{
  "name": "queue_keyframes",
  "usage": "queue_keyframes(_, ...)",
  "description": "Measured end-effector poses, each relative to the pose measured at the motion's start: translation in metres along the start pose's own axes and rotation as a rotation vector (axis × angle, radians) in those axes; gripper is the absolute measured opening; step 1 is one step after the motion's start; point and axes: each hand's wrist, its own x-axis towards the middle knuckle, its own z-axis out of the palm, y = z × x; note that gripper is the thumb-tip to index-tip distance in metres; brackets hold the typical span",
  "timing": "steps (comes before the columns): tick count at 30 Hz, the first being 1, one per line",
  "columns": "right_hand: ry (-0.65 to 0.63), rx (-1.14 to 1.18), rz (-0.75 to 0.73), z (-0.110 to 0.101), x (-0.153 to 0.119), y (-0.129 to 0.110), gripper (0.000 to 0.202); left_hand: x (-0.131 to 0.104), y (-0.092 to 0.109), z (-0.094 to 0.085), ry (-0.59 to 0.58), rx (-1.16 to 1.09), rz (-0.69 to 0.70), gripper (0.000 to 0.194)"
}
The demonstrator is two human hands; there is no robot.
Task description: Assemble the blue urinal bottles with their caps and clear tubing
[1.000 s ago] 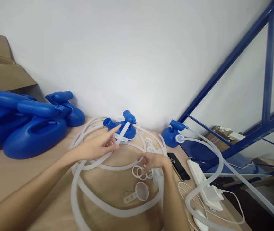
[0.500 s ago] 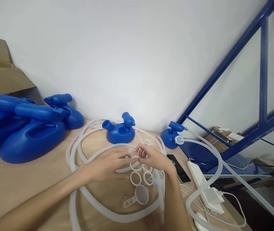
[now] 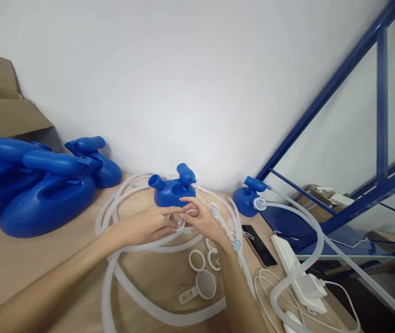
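My left hand (image 3: 148, 226) and my right hand (image 3: 202, 221) meet at the middle of the table. Their fingers are closed together around a small whitish plastic ring (image 3: 181, 226), mostly hidden by the fingertips. Just behind them stands a blue plastic bottle (image 3: 169, 196) with an open neck and a swivelled spout. Below my right hand lie a loose white ring (image 3: 197, 252) and a second ring (image 3: 211, 260), partly covered by my wrist. Nearer to me rests a translucent round cap (image 3: 205, 284) with a strap. A clear hose (image 3: 169, 317) loops around all of these.
Several blue bottles (image 3: 49, 203) crowd the left side by a cardboard box (image 3: 9, 113). On the right are a blue bottle (image 3: 244, 201) with a hose attached, a phone (image 3: 261, 247), a power strip (image 3: 287, 254) with cables, and a blue metal frame (image 3: 322, 101).
My hands have come together, moving slightly left and up towards the blue bottle. My left fingers, apart before, are now closed. My right forearm now covers some rings.
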Motion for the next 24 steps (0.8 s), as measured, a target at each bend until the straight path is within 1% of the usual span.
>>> queue_keyframes(2,0.041,-0.008,-0.019,-0.006,0.002,0.006,0.062,0.000,-0.022,0.003,0.074,0.063,-0.040,0.032)
queue_keyframes(4,0.126,-0.042,-0.048,-0.016,0.002,0.008,0.065,0.001,-0.050,0.004,0.209,0.107,-0.137,0.039)
queue_keyframes(6,0.174,-0.087,-0.062,-0.025,0.000,0.007,0.062,0.003,-0.078,0.001,0.378,0.045,-0.258,0.045)
queue_keyframes(8,0.159,-0.139,-0.057,-0.034,-0.005,0.003,0.057,0.008,-0.102,0.000,0.499,-0.054,-0.418,0.052)
queue_keyframes(9,0.142,-0.173,-0.054,-0.037,-0.007,0.000,0.056,0.011,-0.112,0.001,0.525,-0.088,-0.482,0.055)
queue_keyframes(11,0.109,-0.244,-0.052,-0.041,-0.011,-0.003,0.053,0.016,-0.125,0.006,0.529,-0.116,-0.556,0.057)
queue_keyframes(14,0.040,-0.308,-0.046,-0.044,-0.015,-0.006,0.050,0.020,-0.132,0.017,0.520,-0.122,-0.586,0.056)
queue_keyframes(16,-0.001,-0.316,-0.043,-0.045,-0.017,-0.005,0.051,0.019,-0.132,0.022,0.523,-0.127,-0.601,0.061)
queue_keyframes(18,-0.030,-0.316,-0.041,-0.047,-0.018,-0.005,0.052,0.018,-0.130,0.022,0.491,-0.104,-0.592,0.066)
queue_keyframes(22,-0.093,-0.358,-0.031,-0.048,-0.020,-0.004,0.051,0.017,-0.120,0.023,0.378,0.005,-0.565,0.061)
queue_keyframes(24,-0.123,-0.385,-0.017,-0.049,-0.021,-0.005,0.052,0.019,-0.114,0.027,0.351,0.033,-0.537,0.059)
